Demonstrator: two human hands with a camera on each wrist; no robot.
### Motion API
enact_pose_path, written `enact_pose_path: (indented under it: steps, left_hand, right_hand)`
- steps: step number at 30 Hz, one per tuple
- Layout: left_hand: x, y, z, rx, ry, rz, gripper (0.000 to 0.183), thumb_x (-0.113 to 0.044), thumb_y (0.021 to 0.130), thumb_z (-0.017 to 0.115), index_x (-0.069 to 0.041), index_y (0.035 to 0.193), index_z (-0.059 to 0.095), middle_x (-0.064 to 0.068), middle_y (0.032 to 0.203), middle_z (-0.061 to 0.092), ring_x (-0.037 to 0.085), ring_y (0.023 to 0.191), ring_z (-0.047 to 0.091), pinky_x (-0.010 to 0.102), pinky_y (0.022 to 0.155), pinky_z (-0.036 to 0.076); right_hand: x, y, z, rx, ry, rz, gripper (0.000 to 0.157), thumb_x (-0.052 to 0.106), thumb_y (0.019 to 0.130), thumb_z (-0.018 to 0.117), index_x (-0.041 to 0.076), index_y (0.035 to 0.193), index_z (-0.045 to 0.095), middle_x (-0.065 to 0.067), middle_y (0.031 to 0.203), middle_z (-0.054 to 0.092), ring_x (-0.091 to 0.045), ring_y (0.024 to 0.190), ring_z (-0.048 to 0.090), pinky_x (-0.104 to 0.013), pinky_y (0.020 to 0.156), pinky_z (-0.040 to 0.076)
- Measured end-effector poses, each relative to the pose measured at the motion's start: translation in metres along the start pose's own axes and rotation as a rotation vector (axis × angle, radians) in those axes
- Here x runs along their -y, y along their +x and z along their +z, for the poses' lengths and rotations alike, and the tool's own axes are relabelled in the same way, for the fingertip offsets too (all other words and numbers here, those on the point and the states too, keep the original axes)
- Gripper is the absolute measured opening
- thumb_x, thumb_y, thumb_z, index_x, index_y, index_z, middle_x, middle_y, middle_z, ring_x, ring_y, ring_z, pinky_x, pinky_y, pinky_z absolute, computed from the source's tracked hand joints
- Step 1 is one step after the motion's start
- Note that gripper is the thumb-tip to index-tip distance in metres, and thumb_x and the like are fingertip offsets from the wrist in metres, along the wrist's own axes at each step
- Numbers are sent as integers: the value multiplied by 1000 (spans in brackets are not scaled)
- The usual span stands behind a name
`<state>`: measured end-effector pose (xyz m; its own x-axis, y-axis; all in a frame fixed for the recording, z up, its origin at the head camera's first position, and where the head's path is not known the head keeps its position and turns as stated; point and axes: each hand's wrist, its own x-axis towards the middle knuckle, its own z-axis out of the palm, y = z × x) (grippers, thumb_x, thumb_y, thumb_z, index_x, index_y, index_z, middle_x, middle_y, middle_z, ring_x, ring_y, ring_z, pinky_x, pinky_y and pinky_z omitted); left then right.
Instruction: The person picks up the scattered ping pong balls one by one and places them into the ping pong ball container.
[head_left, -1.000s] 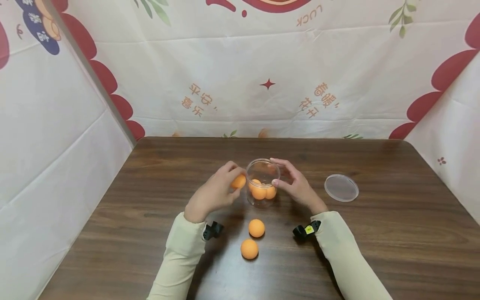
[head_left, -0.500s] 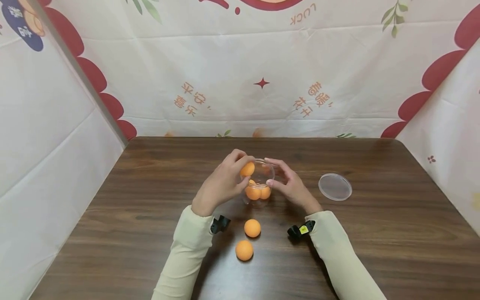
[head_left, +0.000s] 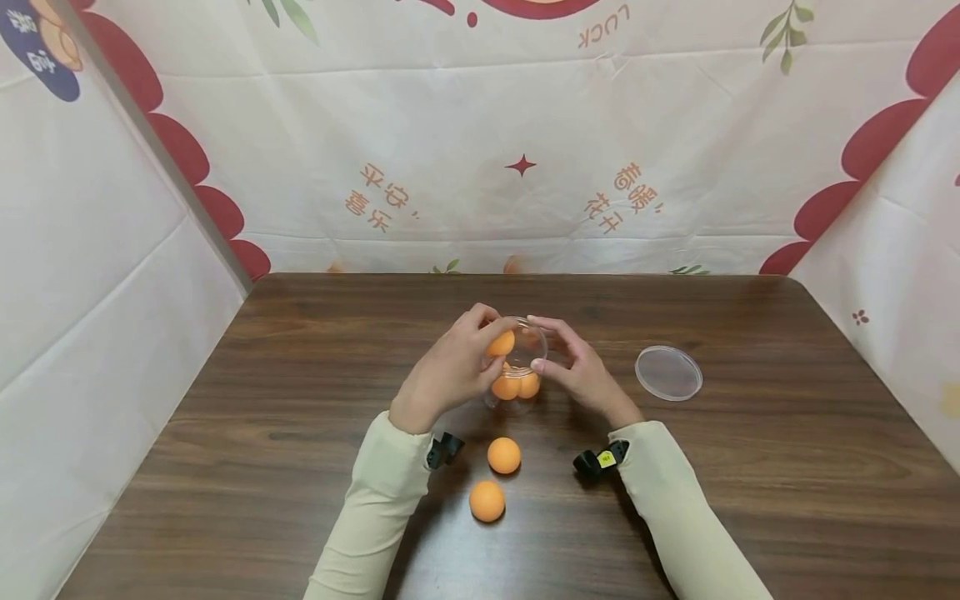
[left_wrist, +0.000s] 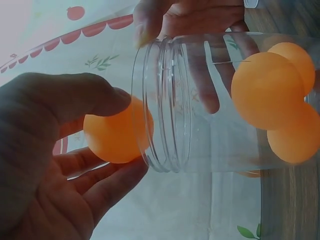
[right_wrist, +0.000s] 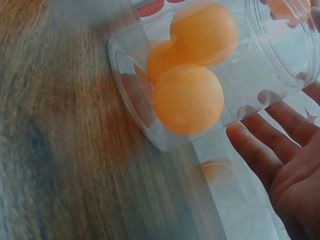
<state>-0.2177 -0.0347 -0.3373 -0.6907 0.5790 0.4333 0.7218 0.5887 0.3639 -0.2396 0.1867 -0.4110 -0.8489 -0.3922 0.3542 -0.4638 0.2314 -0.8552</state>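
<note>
My left hand (head_left: 450,371) pinches an orange ping-pong ball (head_left: 501,342) between thumb and fingers, right at the mouth of a clear plastic jar (left_wrist: 200,145). In the left wrist view, the ball overlaps the jar's rim. My right hand (head_left: 585,371) holds the jar near its top from the right, with thumb and fingers spread around it. At the bottom of the jar, several orange balls (right_wrist: 188,99) lie against each other, seen through the wall. On the table in front of the jar are two loose balls, a nearer one (head_left: 487,502) and a farther one (head_left: 503,456).
A clear round lid (head_left: 669,372) lies flat on the dark wooden table (head_left: 780,467), to the right of the jar. Behind the table hangs a white printed cloth (head_left: 450,125), and similar cloth covers both sides.
My left hand has brought its ball rightward, from beside the jar to its mouth. The right hand keeps hold of the jar. The head view has shifted slightly.
</note>
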Motion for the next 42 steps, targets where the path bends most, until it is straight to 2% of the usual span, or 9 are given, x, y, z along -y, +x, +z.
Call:
enact_pose_path:
  steps: [9, 13, 15, 18, 23, 36, 42]
  left_hand:
    - [1, 0, 2, 2, 42, 29, 41, -4, 84, 67, -7, 124, 59, 11, 106, 54, 18, 87, 53, 27, 74, 49]
    - [2, 0, 1, 22, 23, 19, 42, -5, 85, 66, -7, 126, 58, 10, 106, 54, 15, 81, 51, 25, 72, 48]
    - [4, -1, 1, 30, 4, 11, 43, -5, 85, 65, -7, 127, 57, 10, 106, 53, 14, 76, 50, 24, 70, 47]
    - [5, -2, 0, 40, -29, 5, 42, -5, 85, 65, -9, 126, 58, 10, 105, 52, 11, 69, 49, 23, 67, 46]
    - [6, -2, 0, 42, -57, 8, 37, -4, 85, 63, -10, 122, 60, 10, 103, 53, 12, 72, 49, 23, 66, 45]
    - [8, -7, -6, 48, -75, 15, 25, -4, 86, 64, -5, 110, 65, 10, 98, 53, 11, 71, 50, 21, 65, 46]
    - [4, -10, -11, 68, -24, 0, 18, -7, 87, 63, -6, 105, 64, 9, 97, 54, 11, 72, 51, 21, 65, 45]
  right_hand:
    - [0, 0, 0, 2, -3, 4, 58, 0, 88, 63, 8, 141, 41, -18, 133, 52, -35, 119, 53, -38, 102, 41]
    - [1, 0, 0, 4, 3, -4, 58, 0, 88, 63, 7, 141, 41, -19, 133, 52, -37, 119, 53, -32, 101, 41]
    - [1, 0, 0, 5, 3, -6, 58, 0, 88, 62, 7, 141, 41, -20, 133, 53, -37, 119, 54, -35, 101, 41]
    - [1, 0, 0, 4, 4, -2, 58, 0, 88, 62, 7, 141, 41, -20, 133, 52, -38, 120, 53, -45, 102, 41]
    - [1, 0, 0, 4, 10, 21, 58, 2, 88, 63, 8, 141, 41, -19, 137, 49, -38, 124, 49, -57, 102, 37]
    - [1, 0, 0, 1, 9, 31, 59, 2, 88, 63, 10, 141, 41, -18, 136, 50, -36, 124, 49, -56, 102, 37]
    - [1, 0, 0, -3, 3, 23, 58, 2, 87, 64, 9, 141, 42, -19, 134, 52, -36, 123, 49, -54, 103, 37]
